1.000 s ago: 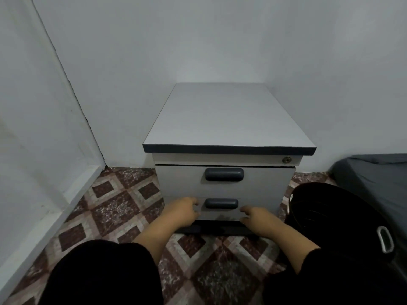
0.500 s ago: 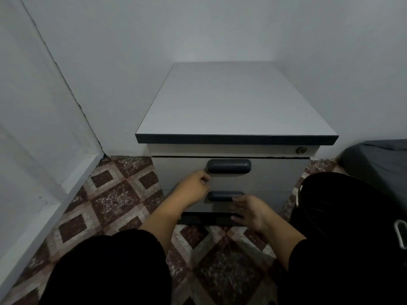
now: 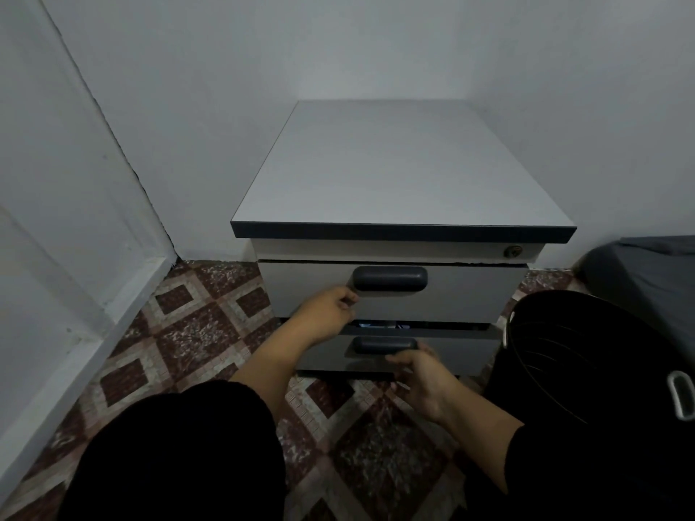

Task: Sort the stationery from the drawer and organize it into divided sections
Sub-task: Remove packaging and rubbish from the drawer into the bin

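A grey drawer cabinet [image 3: 398,171] stands in the corner, each of its drawers with a dark handle. The top drawer [image 3: 462,291] is closed. The lower drawer [image 3: 455,351] is pulled out a little, and small items [image 3: 380,325] show dimly in the gap. My left hand [image 3: 327,314] rests its curled fingers against the top drawer's front, just below the left end of the top handle [image 3: 391,279]. My right hand [image 3: 421,377] hooks its fingers under the lower handle [image 3: 383,345].
A black ribbed bin [image 3: 586,355] with a grey grip stands right of the cabinet. A dark mattress [image 3: 647,265] lies behind it. White walls close the corner at left and back. Patterned floor tiles [image 3: 195,332] lie around my black-clad knees.
My left hand rose from the lower drawer's side to just under the top handle. My right hand moved onto the lower handle, and the lower drawer has slid out slightly.
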Available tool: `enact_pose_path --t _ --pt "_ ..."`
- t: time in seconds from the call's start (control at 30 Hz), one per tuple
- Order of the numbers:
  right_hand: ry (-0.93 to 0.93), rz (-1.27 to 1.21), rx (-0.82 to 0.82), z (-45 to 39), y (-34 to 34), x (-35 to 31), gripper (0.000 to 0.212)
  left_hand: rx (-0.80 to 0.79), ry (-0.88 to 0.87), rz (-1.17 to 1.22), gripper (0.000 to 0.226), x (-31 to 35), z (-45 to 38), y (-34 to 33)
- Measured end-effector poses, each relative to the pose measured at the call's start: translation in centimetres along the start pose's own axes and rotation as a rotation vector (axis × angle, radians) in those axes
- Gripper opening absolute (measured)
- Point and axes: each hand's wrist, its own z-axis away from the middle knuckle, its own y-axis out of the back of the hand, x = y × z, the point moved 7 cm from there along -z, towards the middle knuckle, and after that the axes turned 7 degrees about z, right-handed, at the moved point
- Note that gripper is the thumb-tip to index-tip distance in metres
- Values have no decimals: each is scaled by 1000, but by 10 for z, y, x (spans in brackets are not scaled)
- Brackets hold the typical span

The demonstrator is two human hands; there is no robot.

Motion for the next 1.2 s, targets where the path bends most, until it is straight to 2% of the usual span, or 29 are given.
enact_pose_path --t 0.1,0.17,0.23,0.3,0.37,0.4,0.47,0.53,0.77,0.93,1.07,1.2 --pt "-72 43 2 5 7 7 56 -25 -3 -35 35 2 2 -2" --pt "-75 307 21 13 12 0 48 -49 16 -101 36 2 5 -5" --pt "89 739 130 17 22 -22 31 -115 61 -202 33 -2 9 -10" --pt "388 1091 293 27 27 -52 16 -180 98 -343 33 -6 15 -16" --pt "656 1303 405 33 31 -70 23 -192 108 -427 34 -9 19 -18" --pt "716 1417 412 32 32 -72 29 -189 108 -442 35 -9 20 -18" --pt "652 1625 352 24 36 -66 38 -183 97 -468 36 -10 21 -18" --pt "577 1707 302 20 39 -61 39 -176 91 -474 35 -12 22 -18" --pt "587 1724 289 31 40 -66 24 -172 90 -401 24 -20 31 -19" --pt "530 1811 198 50 43 -51 28 -260 134 -414 22 -28 49 -25" --pt "400 1842 90 62 47 -31 30 -368 276 -314 29 -42 70 -38" --pt "353 1866 19 72 48 -13 27 -462 360 -326 32 -48 94 -49"
